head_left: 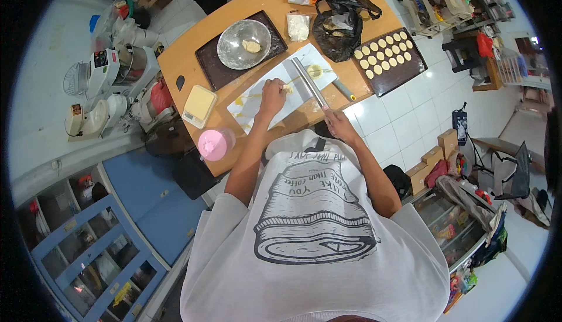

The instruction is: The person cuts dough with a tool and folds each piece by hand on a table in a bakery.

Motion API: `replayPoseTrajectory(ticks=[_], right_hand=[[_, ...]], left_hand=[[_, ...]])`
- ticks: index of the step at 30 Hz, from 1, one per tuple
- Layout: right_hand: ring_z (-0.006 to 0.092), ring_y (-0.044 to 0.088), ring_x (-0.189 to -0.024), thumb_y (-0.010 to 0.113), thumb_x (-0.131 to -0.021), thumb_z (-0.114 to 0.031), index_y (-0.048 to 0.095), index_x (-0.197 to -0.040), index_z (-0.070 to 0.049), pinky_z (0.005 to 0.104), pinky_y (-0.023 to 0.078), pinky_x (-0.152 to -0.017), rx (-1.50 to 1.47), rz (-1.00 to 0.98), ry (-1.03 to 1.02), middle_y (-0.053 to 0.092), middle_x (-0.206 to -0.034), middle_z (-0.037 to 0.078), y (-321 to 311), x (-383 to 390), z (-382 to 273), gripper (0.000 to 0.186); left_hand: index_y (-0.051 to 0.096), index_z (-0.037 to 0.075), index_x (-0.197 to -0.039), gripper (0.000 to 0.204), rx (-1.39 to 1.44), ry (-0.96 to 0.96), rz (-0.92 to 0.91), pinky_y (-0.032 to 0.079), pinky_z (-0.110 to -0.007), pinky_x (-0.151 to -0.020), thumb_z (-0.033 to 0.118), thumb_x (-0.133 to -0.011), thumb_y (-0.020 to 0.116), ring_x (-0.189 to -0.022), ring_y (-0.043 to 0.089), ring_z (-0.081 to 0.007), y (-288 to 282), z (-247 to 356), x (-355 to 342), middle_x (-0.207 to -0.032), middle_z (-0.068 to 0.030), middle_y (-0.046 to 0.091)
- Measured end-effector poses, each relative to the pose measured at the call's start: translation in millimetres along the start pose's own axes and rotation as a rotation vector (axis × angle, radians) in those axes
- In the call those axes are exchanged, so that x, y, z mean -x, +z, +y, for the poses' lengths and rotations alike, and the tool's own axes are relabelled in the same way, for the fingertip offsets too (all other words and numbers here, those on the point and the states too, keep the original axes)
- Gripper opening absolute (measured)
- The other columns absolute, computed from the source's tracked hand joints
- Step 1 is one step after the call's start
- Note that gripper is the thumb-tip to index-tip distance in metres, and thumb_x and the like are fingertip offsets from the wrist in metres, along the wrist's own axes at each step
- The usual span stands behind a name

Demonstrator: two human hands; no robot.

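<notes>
My right hand [341, 125] grips the near end of a steel rolling pin [310, 83], which slants away over a white sheet [270, 110] on the table. The fingers of my left hand [271, 96] are closed at the sheet's middle, left of the pin. A small pale piece of dough [286, 89] shows at their tips. Right of the pin's far end, a flat yellowish dough round [315, 71] lies on the sheet. Beyond my left hand, a metal bowl [230, 36] holds a dough lump [252, 46]. Yellowish smears mark the sheet.
A dark tray [205, 59] sits under the bowl. Rows of pale dough rounds cover another tray [418, 69] at the right. A kitchen scale [199, 106] and pink lidded container [214, 145] stand at left. A black plastic bag [335, 42] and grey-handled tool [344, 90] lie near the sheet.
</notes>
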State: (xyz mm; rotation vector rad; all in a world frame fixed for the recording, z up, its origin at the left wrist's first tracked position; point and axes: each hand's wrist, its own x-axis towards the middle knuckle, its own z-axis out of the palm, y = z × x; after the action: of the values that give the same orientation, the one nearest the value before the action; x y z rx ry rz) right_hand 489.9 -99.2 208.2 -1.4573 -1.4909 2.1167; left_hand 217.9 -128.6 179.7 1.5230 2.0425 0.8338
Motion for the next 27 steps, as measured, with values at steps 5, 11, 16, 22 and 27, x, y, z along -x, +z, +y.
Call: replayPoseTrajectory(ticks=[5,11,16,22,27], right_hand=[[0.0153,0.051,-0.055,0.049,-0.104,-0.052,0.057,-0.073,-0.003,0.0346,0.040,-0.053,0.227,0.024,-0.032,0.049,-0.057,0.003,-6.8,-0.3,3.2,0.059],[0.0361,0.062,-0.065,0.051,-0.104,-0.048,0.062,-0.081,0.005,0.0460,0.048,-0.065,0.530,0.108,-0.300,0.059,-0.064,0.023,4.8,8.4,-10.4,0.059],[0.0442,0.065,-0.067,0.053,-0.103,-0.046,0.063,-0.082,0.006,0.0504,0.051,-0.065,0.740,0.139,-0.368,0.063,-0.068,0.028,10.9,-3.3,-2.3,0.057],[0.0494,0.065,-0.073,0.053,-0.102,-0.045,0.060,-0.083,0.003,0.0556,0.051,-0.068,0.884,0.090,-0.440,0.063,-0.069,0.028,21.8,-11.0,0.7,0.052],[0.0510,0.065,-0.075,0.051,-0.102,-0.049,0.062,-0.085,0.003,0.0560,0.053,-0.071,0.903,0.077,-0.331,0.065,-0.076,0.031,22.5,-15.6,8.7,0.056]], left_hand=[[0.066,-0.003,-0.101,0.021,0.878,-0.543,0.070,0.054,-0.043,-0.079,0.001,-0.082,0.072,-0.089,0.067,-0.0310,2.4,4.7,7.9,-0.099,-0.0188,0.069],[0.064,-0.001,-0.100,0.015,0.085,-0.213,0.069,0.053,-0.041,-0.081,0.003,-0.087,0.070,-0.090,0.067,-0.0300,-7.3,0.8,33.4,-0.100,-0.0175,0.069],[0.063,0.001,-0.107,0.016,0.177,-0.199,0.382,0.048,-0.046,-0.090,0.013,-0.096,0.062,-0.104,0.062,-0.0350,-17.6,0.6,5.2,-0.109,-0.0204,0.065],[0.063,0.008,-0.124,0.031,-0.109,-0.018,0.380,0.036,-0.055,-0.104,0.028,-0.104,0.052,-0.127,0.049,-0.0351,-9.8,-2.8,-44.3,-0.130,-0.0172,0.058],[0.062,0.012,-0.129,0.038,-0.448,0.001,0.211,0.024,-0.065,-0.110,0.036,-0.106,0.044,-0.139,0.039,-0.0322,13.3,-17.4,-56.6,-0.144,-0.0092,0.052]])
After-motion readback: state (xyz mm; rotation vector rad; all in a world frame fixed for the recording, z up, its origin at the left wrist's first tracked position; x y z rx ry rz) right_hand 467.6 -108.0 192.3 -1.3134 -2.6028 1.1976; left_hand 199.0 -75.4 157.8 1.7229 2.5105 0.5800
